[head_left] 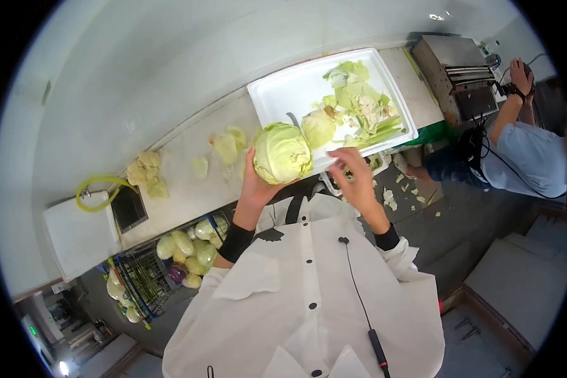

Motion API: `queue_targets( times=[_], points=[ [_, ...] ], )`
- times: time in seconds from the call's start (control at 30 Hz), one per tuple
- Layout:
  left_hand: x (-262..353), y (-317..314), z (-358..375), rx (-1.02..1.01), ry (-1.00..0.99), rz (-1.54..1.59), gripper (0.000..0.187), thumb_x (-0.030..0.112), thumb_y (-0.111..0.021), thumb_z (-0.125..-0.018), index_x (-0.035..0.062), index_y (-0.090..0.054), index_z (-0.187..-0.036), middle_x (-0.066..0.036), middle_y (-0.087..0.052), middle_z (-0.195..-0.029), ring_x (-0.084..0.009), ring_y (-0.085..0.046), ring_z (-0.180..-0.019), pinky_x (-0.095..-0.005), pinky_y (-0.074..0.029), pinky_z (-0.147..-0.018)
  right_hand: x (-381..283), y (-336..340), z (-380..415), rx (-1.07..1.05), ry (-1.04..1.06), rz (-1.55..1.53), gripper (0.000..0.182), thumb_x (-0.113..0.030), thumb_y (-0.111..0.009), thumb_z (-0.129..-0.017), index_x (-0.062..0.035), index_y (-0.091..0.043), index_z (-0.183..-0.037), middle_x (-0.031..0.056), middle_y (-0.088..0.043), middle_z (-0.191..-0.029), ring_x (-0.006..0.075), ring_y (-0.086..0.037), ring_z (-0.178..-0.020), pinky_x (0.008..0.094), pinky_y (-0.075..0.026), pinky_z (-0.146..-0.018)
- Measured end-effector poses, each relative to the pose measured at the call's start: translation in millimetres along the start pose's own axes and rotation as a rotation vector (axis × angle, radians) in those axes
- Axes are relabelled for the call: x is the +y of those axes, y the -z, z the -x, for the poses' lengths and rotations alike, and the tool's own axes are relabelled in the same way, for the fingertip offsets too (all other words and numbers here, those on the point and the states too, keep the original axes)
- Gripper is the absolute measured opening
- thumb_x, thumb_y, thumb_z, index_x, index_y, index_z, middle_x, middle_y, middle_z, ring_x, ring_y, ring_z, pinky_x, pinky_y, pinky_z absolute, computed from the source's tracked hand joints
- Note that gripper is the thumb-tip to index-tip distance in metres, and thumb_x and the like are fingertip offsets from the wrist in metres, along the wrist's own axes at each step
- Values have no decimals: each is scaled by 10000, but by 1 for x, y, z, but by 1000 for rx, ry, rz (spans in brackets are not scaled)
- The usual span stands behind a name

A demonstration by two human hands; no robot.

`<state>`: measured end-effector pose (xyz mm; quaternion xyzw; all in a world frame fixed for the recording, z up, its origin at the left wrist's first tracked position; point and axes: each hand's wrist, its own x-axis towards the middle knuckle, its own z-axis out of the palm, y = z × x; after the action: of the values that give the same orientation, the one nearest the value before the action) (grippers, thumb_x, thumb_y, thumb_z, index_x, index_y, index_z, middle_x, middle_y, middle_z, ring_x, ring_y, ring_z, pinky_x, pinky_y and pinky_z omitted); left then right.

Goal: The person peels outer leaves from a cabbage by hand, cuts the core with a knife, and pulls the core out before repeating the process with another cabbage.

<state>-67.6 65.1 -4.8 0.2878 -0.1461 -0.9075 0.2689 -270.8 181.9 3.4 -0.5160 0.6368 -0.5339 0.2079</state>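
Note:
A round pale-green cabbage point(283, 153) rests in my left hand point(258, 184), whose fingers wrap its side and underside. My right hand point(356, 183) hovers just right of it, fingers bent and apart, with nothing visible in them. Behind both is a white tray point(268, 94) holding cut-off cabbage leaves point(353, 94), green stalks point(381, 131) and a pale leafy piece point(318, 128). A dark grey curved object point(292, 118) shows past the cabbage's top edge; the rest of it is hidden.
Loose leaves point(225, 146) and cauliflower point(146, 171) lie on the counter point(189, 135) at left, near a yellow hose point(89, 184). Below stands a crate of wrapped vegetables point(192, 246). Scraps point(389, 198) litter the floor. Another person point(516, 151) stands at right beside a metal machine point(453, 60).

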Motion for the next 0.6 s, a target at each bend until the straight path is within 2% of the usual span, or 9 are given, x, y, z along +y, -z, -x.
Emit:
queue_targets(
  times=[0.07,0.13,0.17,0.23,0.37,0.43,0.47,0.5,0.6],
  points=[
    [-2,5,-3,-4,17,-37,710,628,-297,-926,142,-362,-1440,-99,-443,-1425,-298,-450,-1295,-547,-403,-1006,-19,-19,-8,-45,103,-71,250,-17,-683,-819,-25,-612,-1059,122,-589,-970,227,-621,-753,332,-505,-666],
    [-4,4,-6,-16,29,-72,717,635,-289,-923,144,-359,-1441,-99,-442,-1425,-296,-460,-1285,-546,-409,-1001,-17,-31,-12,24,285,143,232,-14,-698,-808,-4,-607,-1021,113,-598,-934,212,-615,-758,303,-501,-667],
    [-3,1,-7,-21,14,-69,716,635,-280,-926,145,-358,-1442,-102,-443,-1424,-294,-463,-1283,-543,-416,-996,-12,-32,-14,43,291,149,232,-14,-698,-808,-4,-607,-1021,113,-598,-934,212,-615,-758,303,-501,-667],
    [-6,0,-6,-12,1,-56,715,635,-271,-928,146,-356,-1443,-105,-444,-1422,-292,-466,-1280,-539,-422,-991,-3,-35,-6,-65,138,-20,195,-22,-702,-812,1,-595,-973,111,-596,-899,202,-614,-743,302,-498,-659],
    [-3,3,-5,26,23,-95,717,638,-265,-930,145,-351,-1444,-112,-433,-1431,-298,-460,-1286,-536,-423,-993,8,-36,1,2,-71,-194,143,-28,-665,-858,-9,-563,-956,86,-589,-843,165,-597,-706,286,-484,-621],
    [-6,7,-8,23,0,-167,721,639,-288,-928,141,-344,-1447,-104,-435,-1432,-308,-462,-1286,-540,-418,-997,19,-30,-2,306,-267,-730,130,-38,-614,-910,-25,-526,-1006,50,-571,-809,118,-572,-692,251,-464,-602],
    [-7,6,-5,32,-7,-164,721,639,-288,-928,141,-344,-1447,-104,-435,-1432,-308,-462,-1286,-540,-418,-997,18,-19,-3,400,-143,-657,135,-49,-577,-940,-29,-495,-1046,26,-553,-802,90,-561,-717,220,-453,-611],
    [-7,4,-4,25,22,-84,723,636,-306,-926,138,-338,-1449,-101,-433,-1434,-308,-453,-1294,-542,-411,-1003,25,-9,2,478,-145,-528,155,-29,-581,-931,-27,-488,-1056,37,-551,-836,97,-555,-715,225,-459,-628],
    [-9,7,0,47,4,2,723,633,-340,-922,140,-330,-1451,-94,-425,-1439,-307,-433,-1310,-550,-396,-1013,63,25,26,639,64,-6,153,21,-621,-885,17,-504,-983,95,-528,-942,150,-557,-787,251,-471,-707]
  ],
)
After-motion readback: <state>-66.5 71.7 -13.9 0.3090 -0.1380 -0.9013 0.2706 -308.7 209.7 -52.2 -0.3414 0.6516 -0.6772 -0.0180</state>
